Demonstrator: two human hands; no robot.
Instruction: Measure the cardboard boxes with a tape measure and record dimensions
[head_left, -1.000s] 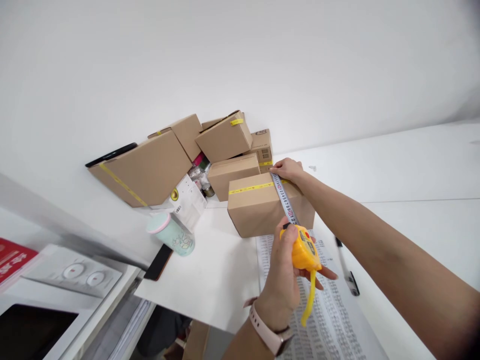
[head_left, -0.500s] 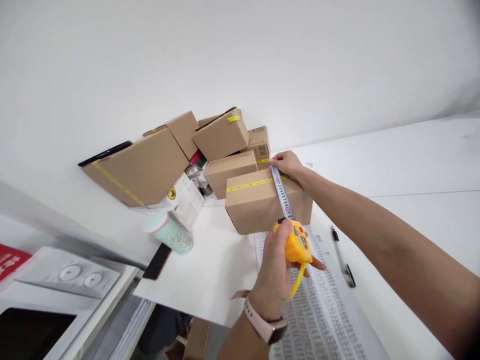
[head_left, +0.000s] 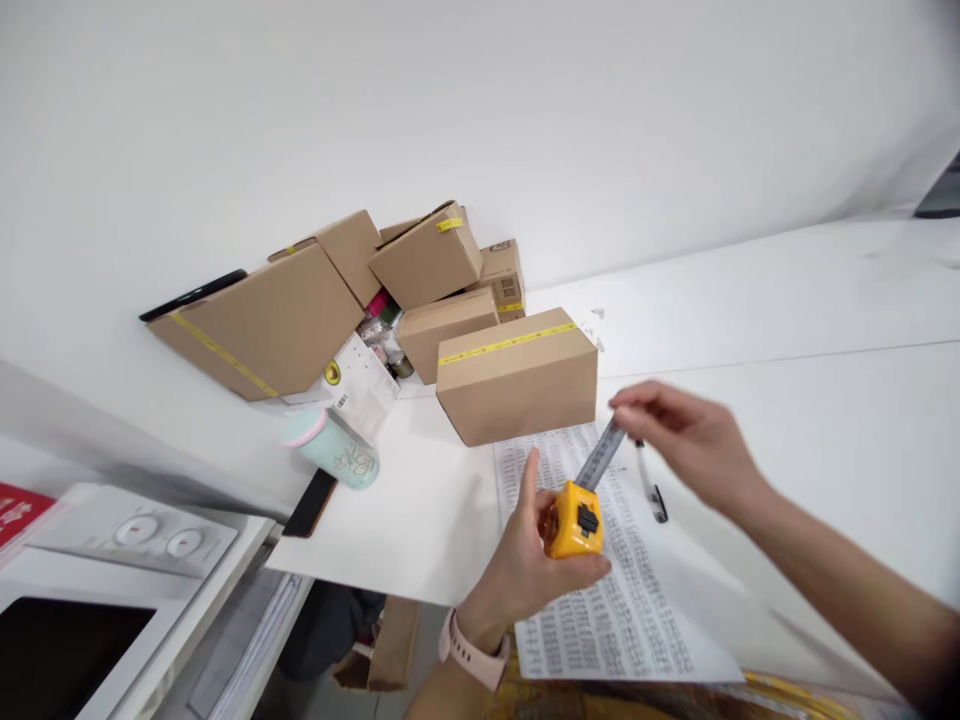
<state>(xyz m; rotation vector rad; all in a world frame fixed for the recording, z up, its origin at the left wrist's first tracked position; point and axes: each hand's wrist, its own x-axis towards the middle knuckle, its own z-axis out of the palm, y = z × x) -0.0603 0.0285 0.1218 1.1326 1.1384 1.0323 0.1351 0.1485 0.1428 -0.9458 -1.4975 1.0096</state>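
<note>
Left hand (head_left: 529, 555), one finger extended, grips tape measure (head_left: 574, 522) above paper (head_left: 637, 625). Right hand (head_left: 686, 440), pointing leftward, pinches the blade (head_left: 600, 457).

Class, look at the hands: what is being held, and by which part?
A tape measure: the left hand grips its yellow case, and the right hand pinches the outer end of its drawn-out blade.

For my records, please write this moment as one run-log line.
left hand: holds yellow tape measure | right hand: pinches tip of blade | nearest box: closed, yellow strip along top
</note>
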